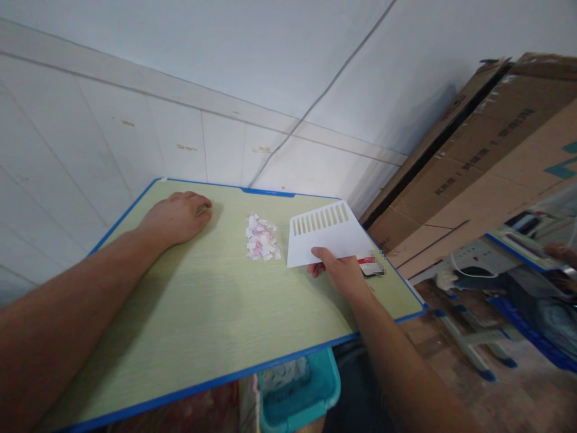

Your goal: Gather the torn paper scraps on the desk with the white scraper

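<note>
My right hand [340, 267] grips a white card with a row of narrow slots [327, 237] by its near edge, thumb on top and fingers underneath. The card is tilted over the right side of the pale green tabletop [193, 313]. Left of it lies a small heap of white and pinkish paper scraps [262, 237], apart from both hands. Near the tabletop's far left, my left hand [180, 215] rests palm down with loosely bent fingers and a gap by the thumb, holding nothing. Behind my right hand, a red and white item [372, 264] is partly blurred out.
A teal bin [300, 391] stands below the near blue edge. Tall flattened cardboard boxes [478, 150] lean at the right. A grey cable [315, 102] runs down the white wall behind. Another person's hand [561, 252] shows at the far right by another desk.
</note>
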`<state>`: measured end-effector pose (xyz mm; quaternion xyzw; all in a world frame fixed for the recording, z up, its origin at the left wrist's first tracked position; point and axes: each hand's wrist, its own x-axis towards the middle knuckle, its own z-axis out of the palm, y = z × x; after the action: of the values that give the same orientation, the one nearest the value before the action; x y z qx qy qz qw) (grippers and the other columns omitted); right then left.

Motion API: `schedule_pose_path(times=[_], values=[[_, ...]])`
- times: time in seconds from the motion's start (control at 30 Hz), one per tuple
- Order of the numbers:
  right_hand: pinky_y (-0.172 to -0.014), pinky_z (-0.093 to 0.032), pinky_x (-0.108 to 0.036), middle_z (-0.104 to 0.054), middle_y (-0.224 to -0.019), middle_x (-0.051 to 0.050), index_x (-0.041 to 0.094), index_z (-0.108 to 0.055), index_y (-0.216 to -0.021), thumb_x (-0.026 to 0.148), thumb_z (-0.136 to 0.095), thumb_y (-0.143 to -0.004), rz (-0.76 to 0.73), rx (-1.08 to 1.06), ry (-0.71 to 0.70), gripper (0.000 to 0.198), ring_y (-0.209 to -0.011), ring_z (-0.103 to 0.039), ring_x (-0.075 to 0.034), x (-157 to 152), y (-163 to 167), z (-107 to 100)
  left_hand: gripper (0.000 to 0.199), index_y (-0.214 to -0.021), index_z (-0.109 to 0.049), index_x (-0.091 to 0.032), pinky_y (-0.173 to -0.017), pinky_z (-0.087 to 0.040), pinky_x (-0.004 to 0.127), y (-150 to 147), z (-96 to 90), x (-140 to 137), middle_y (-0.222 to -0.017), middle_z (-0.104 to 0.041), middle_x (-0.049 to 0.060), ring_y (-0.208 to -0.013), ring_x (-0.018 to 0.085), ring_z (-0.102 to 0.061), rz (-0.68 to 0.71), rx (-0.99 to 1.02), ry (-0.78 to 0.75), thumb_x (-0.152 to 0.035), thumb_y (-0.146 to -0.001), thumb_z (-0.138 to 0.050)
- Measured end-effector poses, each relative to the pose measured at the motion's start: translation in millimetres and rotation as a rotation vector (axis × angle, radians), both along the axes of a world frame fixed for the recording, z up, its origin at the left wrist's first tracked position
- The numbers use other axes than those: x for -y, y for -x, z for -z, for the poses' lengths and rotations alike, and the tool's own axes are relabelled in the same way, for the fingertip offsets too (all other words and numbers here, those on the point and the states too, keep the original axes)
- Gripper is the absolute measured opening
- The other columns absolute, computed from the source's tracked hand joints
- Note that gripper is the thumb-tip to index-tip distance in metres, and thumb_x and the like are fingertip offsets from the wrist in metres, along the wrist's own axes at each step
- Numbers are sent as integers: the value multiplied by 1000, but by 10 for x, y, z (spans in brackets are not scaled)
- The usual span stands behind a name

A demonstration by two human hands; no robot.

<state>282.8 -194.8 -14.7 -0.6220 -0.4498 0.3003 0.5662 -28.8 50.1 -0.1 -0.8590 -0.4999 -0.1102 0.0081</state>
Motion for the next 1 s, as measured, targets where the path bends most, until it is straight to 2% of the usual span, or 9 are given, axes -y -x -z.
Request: schedule_pose_path(times=[0.13,0.37,0.7,0.9,1.0], values=[[-58,-60,-37,-78,-62,-9,25,-75,-67,46,-80,-89,15,-3,-7,31,-53,-64,-22,86,9,-21,68,-155,-79,-11,-138,-51,57,-4,-18,16,-166,-76,22,-158,43,-67,4,-7,3,-43,-113,-37],[-67,-65,-40,-81,-67,-11,27,-77,-64,52,-83,-91,-19,69,78,37,-61,-71,-26,258,37,-57,65,-155,-79,-11,-137,-51,59,-10,-22,18,-166,-75,24,-158,44,-66,10,7,15,-40,-112,-40],[-68,-63,-38,-81,-67,-8,26,-78,-69,49,-80,-101,-49,30,109,39,-59,-71,-24,571,460,74,63,-156,-77,-11,-135,-52,58,-30,-69,116,-168,-73,24,-159,42,-64,-7,9,42,-40,-114,-40],[-74,-67,-41,-84,-72,-9,28,-80,-71,49,-81,-103,-32,-22,123,38,-67,-76,-28,630,587,4,65,-156,-81,-24,-133,-52,50,6,48,-20,-161,-79,15,-156,37,-67,-8,28,8,-49,-110,-43],[-81,-68,-42,-83,-71,-8,28,-79,-69,49,-80,-105,-20,19,140,41,-69,-78,-28,672,606,6,67,-154,-82,-25,-132,-51,48,21,93,-69,-160,-79,14,-157,37,-67,1,42,-1,-52,-108,-42]])
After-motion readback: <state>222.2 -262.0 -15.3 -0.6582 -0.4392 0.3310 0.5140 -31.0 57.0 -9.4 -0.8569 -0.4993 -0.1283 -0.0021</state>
